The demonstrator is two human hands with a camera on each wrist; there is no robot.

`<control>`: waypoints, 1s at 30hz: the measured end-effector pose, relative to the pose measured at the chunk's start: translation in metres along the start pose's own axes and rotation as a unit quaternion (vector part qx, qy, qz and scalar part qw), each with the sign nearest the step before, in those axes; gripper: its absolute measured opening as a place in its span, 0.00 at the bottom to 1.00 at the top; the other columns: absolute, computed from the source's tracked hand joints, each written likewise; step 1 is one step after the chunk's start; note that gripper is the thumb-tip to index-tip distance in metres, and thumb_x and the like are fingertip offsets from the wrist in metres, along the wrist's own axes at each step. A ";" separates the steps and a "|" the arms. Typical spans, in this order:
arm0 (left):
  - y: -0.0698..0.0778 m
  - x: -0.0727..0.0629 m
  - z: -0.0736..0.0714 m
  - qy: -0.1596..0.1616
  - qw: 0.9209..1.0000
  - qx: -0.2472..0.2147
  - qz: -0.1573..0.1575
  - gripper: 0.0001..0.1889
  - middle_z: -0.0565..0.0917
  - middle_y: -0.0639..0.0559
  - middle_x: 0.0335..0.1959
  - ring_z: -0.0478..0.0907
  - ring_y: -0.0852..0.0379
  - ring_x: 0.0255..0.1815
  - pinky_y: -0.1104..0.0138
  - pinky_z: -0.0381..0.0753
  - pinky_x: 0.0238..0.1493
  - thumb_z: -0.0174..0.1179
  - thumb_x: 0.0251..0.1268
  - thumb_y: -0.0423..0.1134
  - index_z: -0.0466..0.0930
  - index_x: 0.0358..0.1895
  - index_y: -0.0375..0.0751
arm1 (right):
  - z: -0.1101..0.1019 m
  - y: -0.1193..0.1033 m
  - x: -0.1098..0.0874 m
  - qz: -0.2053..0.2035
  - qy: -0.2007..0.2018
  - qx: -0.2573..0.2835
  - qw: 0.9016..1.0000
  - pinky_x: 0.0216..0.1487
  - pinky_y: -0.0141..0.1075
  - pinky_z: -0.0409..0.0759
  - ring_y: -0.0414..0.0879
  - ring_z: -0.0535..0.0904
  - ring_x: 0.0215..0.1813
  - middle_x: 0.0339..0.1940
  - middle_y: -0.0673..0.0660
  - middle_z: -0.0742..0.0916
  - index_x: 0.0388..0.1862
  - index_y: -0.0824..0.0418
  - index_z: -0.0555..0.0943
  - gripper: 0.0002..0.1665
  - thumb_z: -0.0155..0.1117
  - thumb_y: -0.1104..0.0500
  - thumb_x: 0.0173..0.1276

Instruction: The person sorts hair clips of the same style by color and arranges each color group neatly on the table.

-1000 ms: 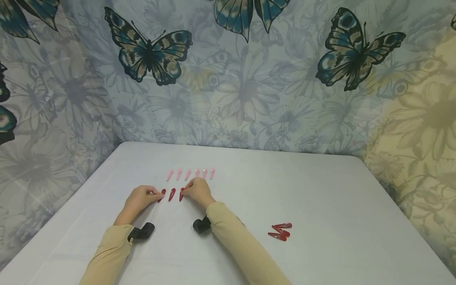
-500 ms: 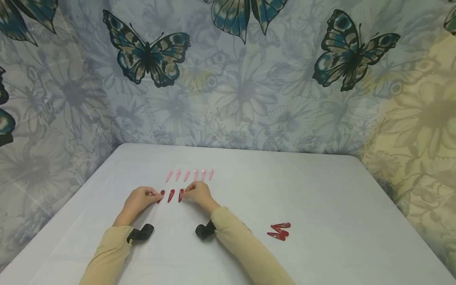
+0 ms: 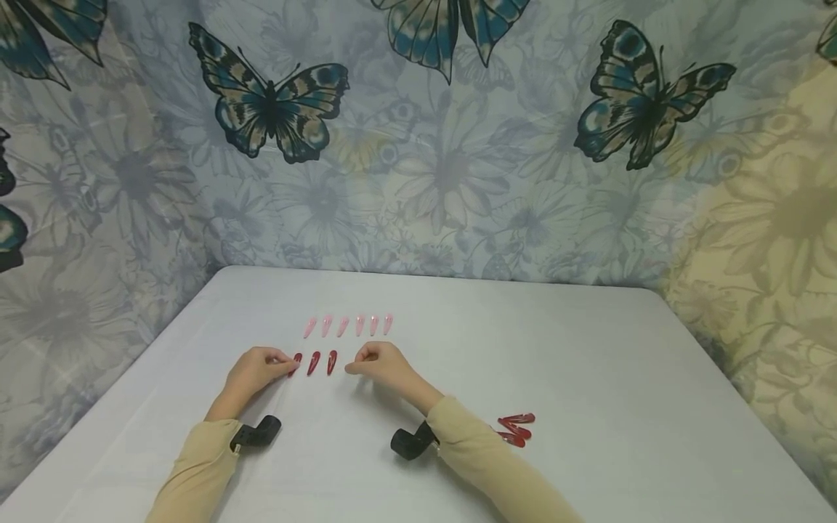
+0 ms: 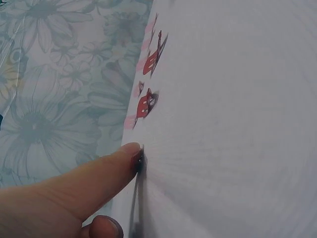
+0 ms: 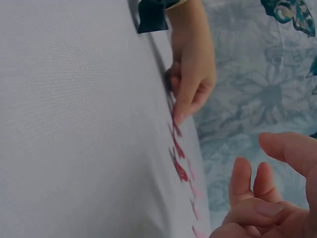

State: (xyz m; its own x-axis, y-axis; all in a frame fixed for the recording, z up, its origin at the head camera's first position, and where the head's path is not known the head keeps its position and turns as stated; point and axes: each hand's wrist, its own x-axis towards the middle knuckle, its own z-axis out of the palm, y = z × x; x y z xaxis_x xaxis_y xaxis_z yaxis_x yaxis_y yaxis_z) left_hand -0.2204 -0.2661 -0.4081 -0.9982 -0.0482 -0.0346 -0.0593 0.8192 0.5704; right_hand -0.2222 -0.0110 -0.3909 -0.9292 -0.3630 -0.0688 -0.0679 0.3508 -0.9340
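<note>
Three red snap hair clips stand in a short row on the white table. At the left end, my left hand (image 3: 258,374) rests a fingertip on the first red hair clip (image 4: 136,161), partly covering it. The middle red hair clip (image 3: 314,362) and the right-hand red hair clip (image 3: 332,362) lie uncovered. My right hand (image 3: 386,369) hovers just right of this row, its fingers loosely bent and holding nothing. In the right wrist view the thumb and fingers of that right hand (image 5: 277,198) are apart.
Behind the red row runs a line of several pink hair clips (image 3: 360,325). A small pile of red hair clips (image 3: 519,428) lies to the right, partly hidden by the right sleeve (image 3: 497,465). A butterfly-patterned cloth (image 3: 451,174) rises beyond the table (image 3: 588,349).
My right hand has let go of the right-hand red hair clip and moved away to the right. The left hand stays at the first clip. The right sleeve now overlaps the pile.
</note>
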 end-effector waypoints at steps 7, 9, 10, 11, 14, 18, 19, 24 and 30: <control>0.000 0.002 0.001 0.005 1.000 0.004 0.001 0.15 0.75 0.49 0.25 0.65 0.55 0.28 0.66 0.61 0.28 0.67 0.59 0.45 0.86 0.36 0.34 | -0.031 -0.002 -0.020 -0.029 -0.018 -0.023 0.999 0.32 0.31 0.66 0.40 0.69 0.30 0.24 0.54 0.81 0.23 0.58 0.73 0.14 0.67 0.55 0.61; 0.000 0.002 0.001 0.004 1.000 0.006 0.002 0.15 0.76 0.48 0.26 0.66 0.54 0.28 0.66 0.61 0.28 0.66 0.59 0.45 0.86 0.37 0.34 | -0.040 0.002 -0.024 -0.033 -0.017 -0.028 0.999 0.33 0.32 0.66 0.40 0.69 0.31 0.22 0.52 0.78 0.24 0.59 0.73 0.14 0.67 0.56 0.61; -0.001 0.002 0.000 0.003 1.000 0.006 0.003 0.15 0.77 0.47 0.26 0.66 0.54 0.28 0.66 0.62 0.28 0.66 0.59 0.45 0.86 0.37 0.34 | -0.045 0.005 -0.027 -0.028 -0.017 -0.027 0.999 0.32 0.32 0.65 0.41 0.68 0.30 0.22 0.51 0.78 0.24 0.59 0.73 0.13 0.67 0.56 0.62; -0.001 0.002 0.000 0.002 1.000 0.006 0.004 0.15 0.78 0.47 0.26 0.66 0.54 0.28 0.66 0.62 0.29 0.66 0.59 0.45 0.86 0.37 0.34 | -0.050 0.007 -0.029 -0.022 -0.019 -0.023 0.999 0.31 0.32 0.65 0.41 0.67 0.29 0.23 0.52 0.79 0.24 0.58 0.73 0.13 0.66 0.55 0.62; -0.003 0.003 0.000 -0.004 1.000 0.003 0.009 0.15 0.77 0.49 0.24 0.66 0.55 0.27 0.66 0.63 0.28 0.66 0.60 0.45 0.86 0.38 0.34 | -0.065 0.012 -0.040 0.007 -0.022 -0.010 1.000 0.30 0.32 0.64 0.41 0.66 0.28 0.27 0.58 0.83 0.25 0.57 0.73 0.13 0.66 0.55 0.63; -0.003 0.004 -0.002 -0.017 1.000 -0.016 0.012 0.15 0.72 0.54 0.17 0.66 0.58 0.22 0.66 0.64 0.25 0.65 0.61 0.44 0.86 0.39 0.32 | -0.085 0.013 -0.056 -0.014 -0.020 -0.021 0.999 0.34 0.34 0.67 0.44 0.74 0.33 0.32 0.59 0.86 0.26 0.60 0.73 0.13 0.64 0.55 0.65; -0.003 0.004 -0.002 -0.022 0.999 -0.022 0.011 0.15 0.71 0.55 0.16 0.66 0.59 0.20 0.66 0.64 0.24 0.65 0.62 0.44 0.85 0.39 0.32 | -0.090 0.014 -0.059 -0.020 -0.019 -0.026 0.999 0.35 0.34 0.68 0.45 0.76 0.35 0.32 0.58 0.86 0.26 0.61 0.73 0.13 0.64 0.56 0.65; -0.004 0.005 -0.003 -0.046 0.998 -0.046 0.006 0.14 0.69 0.58 0.12 0.64 0.61 0.17 0.68 0.63 0.22 0.63 0.64 0.42 0.84 0.40 0.31 | -0.108 0.025 -0.074 -0.015 -0.032 -0.034 0.999 0.39 0.36 0.69 0.44 0.80 0.43 0.36 0.57 0.89 0.28 0.62 0.73 0.12 0.61 0.56 0.68; -0.004 0.005 -0.004 -0.050 0.998 -0.041 0.002 0.12 0.68 0.57 0.13 0.64 0.61 0.17 0.68 0.64 0.23 0.64 0.62 0.38 0.85 0.41 0.32 | -0.130 0.040 -0.090 -0.005 -0.034 -0.043 0.998 0.36 0.35 0.69 0.43 0.80 0.43 0.39 0.63 0.89 0.29 0.65 0.73 0.12 0.58 0.58 0.69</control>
State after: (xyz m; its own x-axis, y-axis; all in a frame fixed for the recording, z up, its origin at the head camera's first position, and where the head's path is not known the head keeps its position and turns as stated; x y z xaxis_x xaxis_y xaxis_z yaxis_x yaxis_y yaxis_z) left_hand -0.2249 -0.2721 -0.4075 -0.9936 0.0170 -0.1117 -0.0584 0.7694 0.6361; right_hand -0.1887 0.1474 -0.3763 -0.9016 -0.4238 -0.0861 -0.1108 0.4188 -0.9013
